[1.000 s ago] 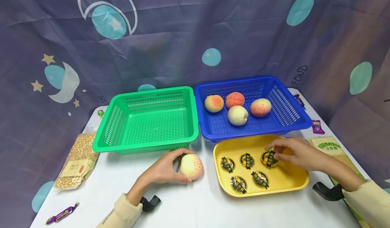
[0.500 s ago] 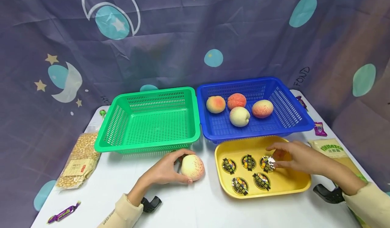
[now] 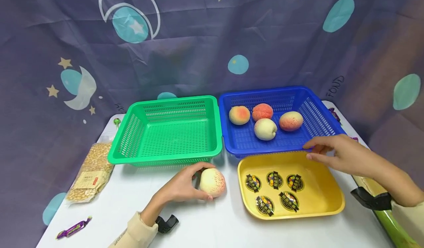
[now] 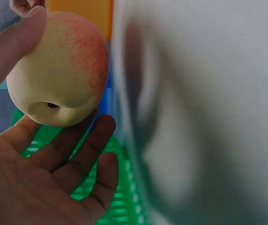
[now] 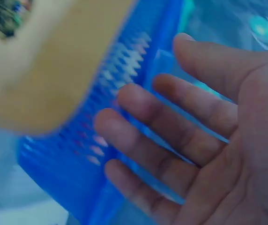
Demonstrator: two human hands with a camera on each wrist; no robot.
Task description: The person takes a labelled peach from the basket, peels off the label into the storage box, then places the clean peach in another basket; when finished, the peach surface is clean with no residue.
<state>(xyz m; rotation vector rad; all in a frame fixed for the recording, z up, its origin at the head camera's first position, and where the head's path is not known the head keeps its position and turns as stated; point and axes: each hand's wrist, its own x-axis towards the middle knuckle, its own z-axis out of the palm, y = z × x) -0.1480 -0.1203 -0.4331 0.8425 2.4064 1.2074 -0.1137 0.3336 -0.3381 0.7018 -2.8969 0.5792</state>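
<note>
My left hand (image 3: 185, 183) grips a pale peach with a red blush (image 3: 212, 183) at the table's front middle, before the green basket. The left wrist view shows the thumb along one side of the peach (image 4: 61, 70) and fingers under it. My right hand (image 3: 341, 154) hovers over the back right corner of the yellow tray (image 3: 318, 207). Its fingers are loosely bent with nothing between them, as the right wrist view of the hand (image 5: 195, 136) confirms. Several round black fruit stickers, one of them a rear-row sticker (image 3: 294, 183), lie flat in the tray.
A green basket (image 3: 165, 156) stands at back left. Beside it a blue basket (image 3: 318, 119) holds several peaches, including a cream one (image 3: 265, 129). A bag of corn kernels (image 3: 89, 174) and a purple-wrapped candy (image 3: 74, 229) lie left; another bag (image 3: 367, 185) lies right.
My right hand has let go of the rear right sticker, which stays in the tray, and has moved up and right. My left hand keeps the peach in place. The head view has shifted slightly.
</note>
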